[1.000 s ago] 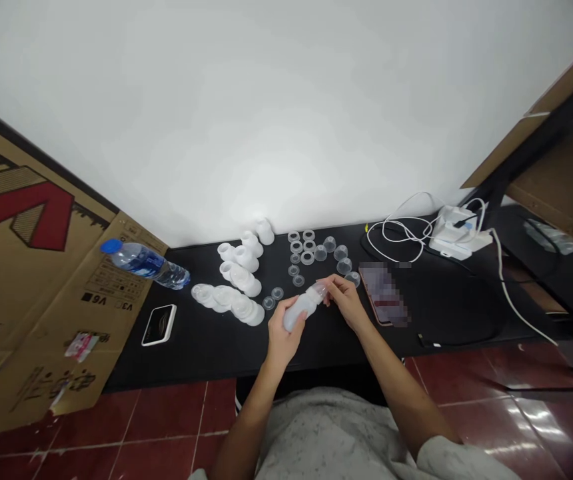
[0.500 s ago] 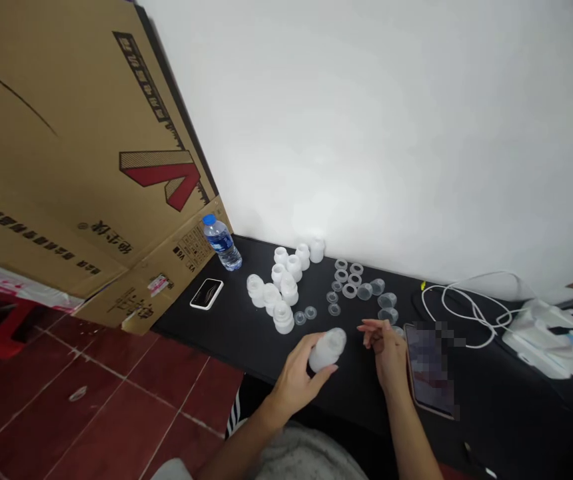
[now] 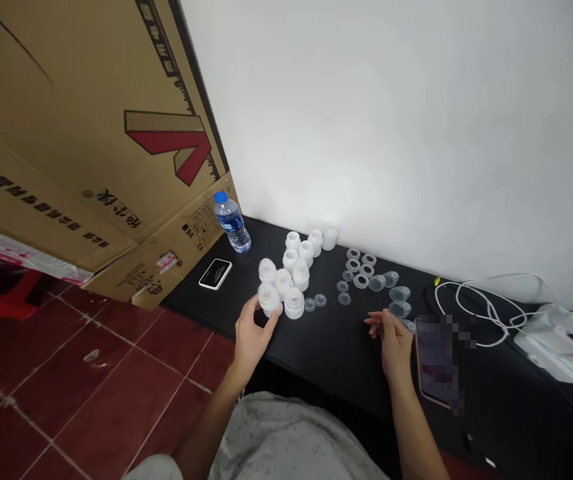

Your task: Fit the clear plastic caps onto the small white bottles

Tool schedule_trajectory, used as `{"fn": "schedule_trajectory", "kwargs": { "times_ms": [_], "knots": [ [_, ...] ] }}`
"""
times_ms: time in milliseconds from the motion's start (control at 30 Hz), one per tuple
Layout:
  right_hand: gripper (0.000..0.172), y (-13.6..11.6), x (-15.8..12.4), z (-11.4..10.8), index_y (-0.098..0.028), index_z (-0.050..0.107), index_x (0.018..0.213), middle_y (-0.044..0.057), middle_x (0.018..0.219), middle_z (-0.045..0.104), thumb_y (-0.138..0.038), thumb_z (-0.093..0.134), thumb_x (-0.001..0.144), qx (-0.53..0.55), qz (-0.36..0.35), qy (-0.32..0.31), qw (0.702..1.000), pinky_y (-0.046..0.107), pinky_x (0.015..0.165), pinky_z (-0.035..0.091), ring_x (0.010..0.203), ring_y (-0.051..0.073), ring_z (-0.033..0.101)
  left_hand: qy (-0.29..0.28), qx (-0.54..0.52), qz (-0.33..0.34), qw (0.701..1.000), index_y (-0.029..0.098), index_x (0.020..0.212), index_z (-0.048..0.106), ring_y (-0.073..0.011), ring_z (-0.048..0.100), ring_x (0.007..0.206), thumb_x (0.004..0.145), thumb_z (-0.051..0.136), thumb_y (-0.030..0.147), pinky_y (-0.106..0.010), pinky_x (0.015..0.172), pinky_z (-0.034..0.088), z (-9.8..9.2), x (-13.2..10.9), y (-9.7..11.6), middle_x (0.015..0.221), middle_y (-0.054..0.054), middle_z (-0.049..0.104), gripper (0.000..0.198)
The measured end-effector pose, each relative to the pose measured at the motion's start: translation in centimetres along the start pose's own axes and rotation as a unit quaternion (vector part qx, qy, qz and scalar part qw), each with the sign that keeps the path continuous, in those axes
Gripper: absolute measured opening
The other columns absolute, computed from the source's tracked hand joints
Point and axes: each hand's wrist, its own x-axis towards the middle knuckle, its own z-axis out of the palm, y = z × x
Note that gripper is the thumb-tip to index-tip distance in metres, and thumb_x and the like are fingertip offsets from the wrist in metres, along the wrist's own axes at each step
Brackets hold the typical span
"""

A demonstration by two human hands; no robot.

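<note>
My left hand (image 3: 252, 337) is wrapping around a frosted white plastic bottle piece (image 3: 269, 300), which is standing upright at the front of a tight cluster of matching white pieces (image 3: 300, 275), several touching one another. My right hand (image 3: 395, 348) is hovering open, its fingertips (image 3: 369, 320) reaching just beside clear plastic cups (image 3: 399, 309) that are lying tilted, while small clear rings (image 3: 360, 281) are sitting between those cups and the white cluster.

wht bottle bits (image 3: 283, 283) = matt frosted plastic, smooth; cups (image 3: 377, 283) clear glossy plastic; table top (image 3: 336, 360) matt blk; cardboard (image 3: 91, 140) rough brown paper; floor tiles (image 3: 111, 393) glossy red.
</note>
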Motion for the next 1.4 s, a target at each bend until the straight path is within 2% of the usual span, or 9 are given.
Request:
{"fn": "schedule_trajectory", "kwargs": {
  "times_ms": [267,400,467,600,733,900,1200,1300,1400],
  "knots": [
    [0.043,0.1,-0.1,-0.1,-0.018,0.081,0.09,0.007,0.077,0.078,-0.058,0.07,0.103,-0.026,-0.012,0.005,1.0,0.028,0.056,0.049,0.058,0.017,0.062,0.039,-0.035,0.042,0.998,0.02,0.147,0.056,-0.0299,0.071,0.12,0.094,0.083,0.039,-0.048,0.102,0.062,0.5,0.3,0.3,0.136,-0.016,0.069,0.062],
    [0.041,-0.2,-0.1,0.0,-0.019,0.08,0.089,0.006,0.076,0.078,-0.056,0.07,0.103,-0.023,-0.015,0.005,1.0,0.028,0.056,0.05,0.058,0.016,0.063,0.102,0.023,0.146,0.984,0.019,0.119,0.066,-0.028,0.07,0.108,0.097,0.078,0.027,-0.043,0.089,0.063,-0.4,-2.0,2.1,0.112,-0.012,0.068,0.027],
    [0.042,-0.4,-0.1,0.1,-0.019,0.08,0.088,0.006,0.075,0.078,-0.057,0.07,0.103,-0.023,-0.019,0.003,1.0,0.028,0.056,0.05,0.057,0.016,0.063,-0.007,0.01,0.214,0.977,0.023,0.116,0.068,-0.0243,0.073,0.1,0.101,0.07,0.019,-0.04,0.089,0.064,-0.2,-3.4,3.9,0.105,-0.008,0.071,0.015],
    [0.043,-0.6,-0.1,0.3,-0.019,0.08,0.089,0.006,0.075,0.078,-0.058,0.068,0.103,-0.024,-0.023,-0.006,0.999,0.028,0.055,0.05,0.058,0.016,0.063,-0.199,0.05,0.27,0.941,0.026,0.15,0.058,-0.0237,0.076,0.12,0.107,0.05,0.008,-0.037,0.103,0.065,2.8,-4.4,7.8,0.133,-0.011,0.075,0.047],
    [0.045,-1.0,-0.2,0.1,-0.019,0.08,0.088,0.006,0.075,0.078,-0.06,0.067,0.103,-0.036,-0.03,-0.003,0.999,0.027,0.055,0.05,0.058,0.016,0.063,-0.203,0.207,0.236,0.928,0.016,0.169,0.038,-0.0309,0.078,0.121,0.102,0.047,0.001,-0.038,0.09,0.07,7.6,-2.9,9.3,0.159,-0.021,0.06,0.069],
    [0.05,-1.4,-0.2,0.0,-0.02,0.079,0.087,0.006,0.072,0.076,-0.066,0.065,0.102,-0.037,-0.035,0.015,0.999,0.028,0.054,0.051,0.058,0.018,0.064,-0.185,0.307,0.195,0.913,0.006,0.16,0.049,-0.0248,0.081,0.079,0.103,0.046,0.002,-0.034,0.063,0.064,10.6,-0.5,9.3,0.153,-0.029,0.06,0.057],
    [0.038,-0.3,-0.4,0.8,-0.022,0.078,0.095,0.006,0.082,0.08,-0.052,0.056,0.108,-0.165,-0.092,-0.036,0.981,0.032,0.067,0.057,0.067,0.021,0.073,-0.182,0.126,0.235,0.946,0.018,0.135,0.066,-0.0222,0.078,0.088,0.114,0.047,0.018,-0.032,0.073,0.063,9.3,-0.6,8.8,0.117,-0.012,0.069,0.029],
    [0.031,-0.3,0.3,1.4,-0.023,0.077,0.124,0.008,0.097,0.083,-0.038,0.055,0.109,-0.291,-0.135,-0.072,0.944,0.034,0.075,0.058,0.081,0.024,0.078,-0.188,0.037,0.241,0.952,0.022,0.131,0.068,-0.0243,0.077,0.098,0.114,0.052,0.023,-0.037,0.084,0.065,8.9,-1.7,8.1,0.114,-0.01,0.073,0.024],
    [0.047,-0.8,1.8,2.4,-0.022,0.06,0.155,0.011,0.106,0.084,-0.027,0.055,0.108,-0.423,-0.129,-0.094,0.892,0.033,0.073,0.056,0.087,0.027,0.08,-0.199,-0.012,0.216,0.956,0.023,0.131,0.068,-0.0213,0.075,0.09,0.112,0.056,0.024,-0.038,0.085,0.065,8.9,-2.7,7.0,0.114,-0.009,0.073,0.023]
  ]
}}
